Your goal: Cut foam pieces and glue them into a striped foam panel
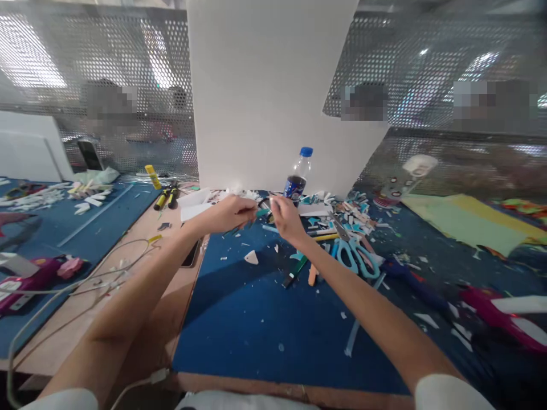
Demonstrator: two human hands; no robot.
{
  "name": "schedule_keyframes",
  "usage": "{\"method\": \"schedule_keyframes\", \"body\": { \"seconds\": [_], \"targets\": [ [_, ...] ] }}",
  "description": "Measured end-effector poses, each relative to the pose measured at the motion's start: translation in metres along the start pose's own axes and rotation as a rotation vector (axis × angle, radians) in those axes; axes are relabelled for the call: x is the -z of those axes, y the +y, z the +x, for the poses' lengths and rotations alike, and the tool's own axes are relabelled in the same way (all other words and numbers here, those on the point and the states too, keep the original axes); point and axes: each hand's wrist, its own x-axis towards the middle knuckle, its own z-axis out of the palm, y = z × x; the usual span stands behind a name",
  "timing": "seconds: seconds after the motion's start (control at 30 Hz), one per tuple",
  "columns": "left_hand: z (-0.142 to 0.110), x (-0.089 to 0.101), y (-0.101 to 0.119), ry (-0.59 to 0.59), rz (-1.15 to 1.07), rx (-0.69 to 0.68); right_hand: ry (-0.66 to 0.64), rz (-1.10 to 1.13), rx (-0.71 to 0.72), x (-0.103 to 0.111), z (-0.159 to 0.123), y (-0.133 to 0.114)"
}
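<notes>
My left hand (233,213) is closed, fingers bent together, over the far part of the blue mat (239,319). Opposite it, my right hand (287,219) is closed too, thumb and fingers pinched. Between the two hands show a small teal strip and a dark curved piece, too small to name. A white, rounded triangular piece (252,257) lies on the mat below my hands. Near my right wrist are light-blue scissors (356,256), a green cutter (296,272) and an orange stick (312,275).
Behind my hands stands a cola bottle (299,173) against a tall white board (273,97). Foam scraps (352,210) litter the back. Purple glue guns (502,313) lie on the right and left. At left are pliers (166,196), a glue stick (152,177) and loose cables (77,290).
</notes>
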Motion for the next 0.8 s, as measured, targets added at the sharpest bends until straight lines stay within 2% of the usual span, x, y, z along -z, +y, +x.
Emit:
{"method": "schedule_keyframes", "body": {
  "seconds": [0.17,0.23,0.3,0.43,0.5,0.57,0.7,0.8],
  "targets": [
    [0.011,-0.027,-0.005,0.040,-0.071,0.050,-0.371,0.371,-0.157,0.032,-0.038,-0.009],
    [0.014,-0.038,-0.008,0.029,-0.101,0.076,-0.442,0.456,-0.227,0.038,-0.054,-0.010],
    [0.015,-0.046,-0.013,-0.025,-0.135,0.092,-0.472,0.512,-0.294,0.039,-0.068,-0.007],
    [0.016,-0.056,-0.022,-0.248,-0.221,0.087,-0.529,0.569,-0.391,0.030,-0.079,0.011],
    [0.016,-0.058,-0.024,-0.321,-0.256,0.080,-0.504,0.579,-0.392,0.024,-0.077,0.021],
    [0.016,-0.057,-0.025,-0.328,-0.274,0.080,-0.396,0.574,-0.355,0.022,-0.072,0.030],
    [0.017,-0.056,-0.027,-0.251,-0.270,0.096,-0.141,0.499,-0.228,0.032,-0.069,0.039],
    [0.019,-0.059,-0.031,-0.192,-0.254,0.108,-0.086,0.465,-0.160,0.042,-0.073,0.037]
  ]
}}
